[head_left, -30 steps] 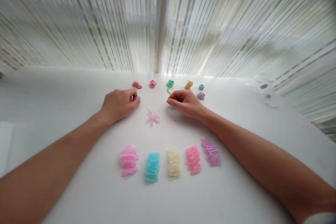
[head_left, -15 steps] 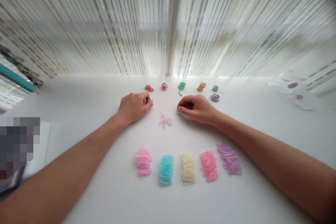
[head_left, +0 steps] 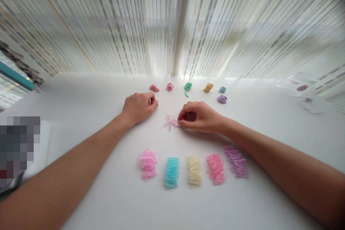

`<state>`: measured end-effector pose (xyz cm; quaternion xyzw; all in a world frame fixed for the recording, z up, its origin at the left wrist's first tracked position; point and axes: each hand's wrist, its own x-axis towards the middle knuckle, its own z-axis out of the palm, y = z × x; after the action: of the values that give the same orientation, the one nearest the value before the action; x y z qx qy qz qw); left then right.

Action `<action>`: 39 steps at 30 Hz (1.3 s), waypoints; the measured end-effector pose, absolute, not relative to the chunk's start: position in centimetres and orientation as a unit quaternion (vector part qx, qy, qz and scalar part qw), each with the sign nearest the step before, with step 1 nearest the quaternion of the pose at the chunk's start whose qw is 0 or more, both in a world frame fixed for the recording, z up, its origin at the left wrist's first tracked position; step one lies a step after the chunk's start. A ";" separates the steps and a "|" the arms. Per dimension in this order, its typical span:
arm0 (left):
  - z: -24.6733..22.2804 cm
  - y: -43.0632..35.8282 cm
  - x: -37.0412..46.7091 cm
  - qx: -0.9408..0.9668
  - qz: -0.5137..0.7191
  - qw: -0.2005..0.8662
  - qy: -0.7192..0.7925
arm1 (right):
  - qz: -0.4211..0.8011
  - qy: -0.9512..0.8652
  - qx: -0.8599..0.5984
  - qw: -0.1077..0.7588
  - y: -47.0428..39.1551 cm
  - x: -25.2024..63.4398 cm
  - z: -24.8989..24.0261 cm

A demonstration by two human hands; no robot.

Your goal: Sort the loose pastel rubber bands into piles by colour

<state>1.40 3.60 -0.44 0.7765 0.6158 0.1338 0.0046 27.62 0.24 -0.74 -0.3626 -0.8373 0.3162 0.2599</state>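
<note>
A small loose pile of pale pink rubber bands [head_left: 169, 122] lies between my hands on the white table. The fingertips of my right hand [head_left: 201, 115] pinch a pale pink band at the pile's right edge. Left of the pile, my left hand [head_left: 140, 107] rests on the table, thumb and fingers curled together; anything inside them is hidden. Nearer to me lie bundles of thin bands: pink [head_left: 148, 164], turquoise [head_left: 171, 172], cream [head_left: 194, 172], coral pink [head_left: 216, 169] and purple [head_left: 236, 161].
Beyond my hands sit little coils: red [head_left: 154, 88], pink [head_left: 169, 87], green [head_left: 188, 87], yellow [head_left: 208, 87], blue [head_left: 222, 89] and lilac [head_left: 222, 99]. Clear plastic containers [head_left: 309, 104] stand at right. A striped string curtain [head_left: 161, 25] hangs behind the table.
My right hand has moved left and slightly down to the pale pink pile, and its fingertips have closed at the pile's edge. My left hand stays in place; the view has shifted slightly.
</note>
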 end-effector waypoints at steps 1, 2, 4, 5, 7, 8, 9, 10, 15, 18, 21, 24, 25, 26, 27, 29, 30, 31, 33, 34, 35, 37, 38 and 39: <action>-0.4 3.6 1.4 0.776 0.134 0.006 0.616 | 0.309 -0.841 -0.361 0.260 0.2 27.6 -0.8; -0.4 3.6 1.4 0.776 0.134 0.007 0.617 | 0.303 -0.844 -0.359 0.259 0.2 27.5 -0.8; -0.4 3.6 1.4 0.776 0.134 0.010 0.616 | 0.293 -0.847 -0.358 0.260 0.2 27.4 -0.9; -0.4 3.6 1.4 0.776 0.135 0.010 0.616 | 0.290 -0.849 -0.357 0.262 0.2 27.4 -1.0; -0.5 3.7 1.4 0.777 0.138 0.006 0.615 | 0.285 -0.849 -0.356 0.267 0.2 27.4 -1.1; -0.6 3.7 1.4 0.777 0.140 0.004 0.614 | 0.283 -0.849 -0.356 0.270 0.2 27.4 -1.1; -0.6 3.7 1.4 0.777 0.141 0.003 0.614 | 0.281 -0.849 -0.356 0.272 0.2 27.3 -1.2; -0.6 3.7 1.4 0.777 0.141 0.003 0.613 | 0.281 -0.848 -0.358 0.273 0.2 27.3 -1.2; -0.6 3.7 1.4 0.776 0.138 0.002 0.615 | 0.297 -0.835 -0.372 0.277 0.2 27.2 -1.4; -0.5 3.7 1.4 0.775 0.133 0.003 0.618 | 0.325 -0.814 -0.387 0.285 0.2 27.2 -1.6; -0.5 3.7 1.4 0.776 0.138 0.000 0.615 | 0.357 -0.787 -0.404 0.301 0.3 27.3 -1.8; -0.5 3.7 1.4 0.775 0.137 0.002 0.617 | 0.368 -0.771 -0.416 0.311 0.4 27.3 -1.9; -0.5 3.7 1.4 0.775 0.137 0.002 0.617 | 0.367 -0.769 -0.419 0.314 0.4 27.3 -1.9; -0.5 3.7 1.4 0.775 0.136 0.003 0.617 | 0.365 -0.768 -0.420 0.317 0.5 27.4 -1.9; -0.5 3.7 1.4 0.776 0.137 0.004 0.616 | 0.358 -0.769 -0.421 0.320 0.6 27.5 -1.9; -0.5 3.7 1.3 0.777 0.137 0.007 0.615 | 0.331 -0.776 -0.427 0.326 0.8 27.9 -1.8; -0.5 3.7 1.3 0.777 0.136 0.008 0.615 | 0.312 -0.780 -0.431 0.329 1.0 28.1 -1.7; -0.6 3.7 1.3 0.776 0.136 0.009 0.616 | 0.294 -0.783 -0.436 0.333 1.2 28.3 -1.7; -0.6 3.7 1.3 0.777 0.140 0.008 0.614 | 0.276 -0.783 -0.448 0.332 1.5 28.8 -1.7; -0.7 3.7 1.3 0.777 0.142 0.007 0.613 | 0.277 -0.782 -0.452 0.328 1.6 28.9 -1.7; -0.7 3.7 1.4 0.777 0.145 0.007 0.612 | 0.284 -0.780 -0.455 0.323 1.7 29.0 -1.8; -0.7 3.7 1.4 0.778 0.148 0.009 0.611 | 0.295 -0.781 -0.452 0.313 1.7 29.1 -1.9; -0.8 3.7 1.4 0.778 0.147 0.011 0.611 | 0.298 -0.783 -0.450 0.311 1.7 29.2 -1.9; -0.8 3.7 1.4 0.777 0.147 0.013 0.611 | 0.297 -0.785 -0.447 0.310 1.7 29.1 -2.0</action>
<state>1.38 3.74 -0.77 0.7774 0.6115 0.1470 0.0129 29.14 1.68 -2.01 -0.4472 -0.7847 0.2970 0.3099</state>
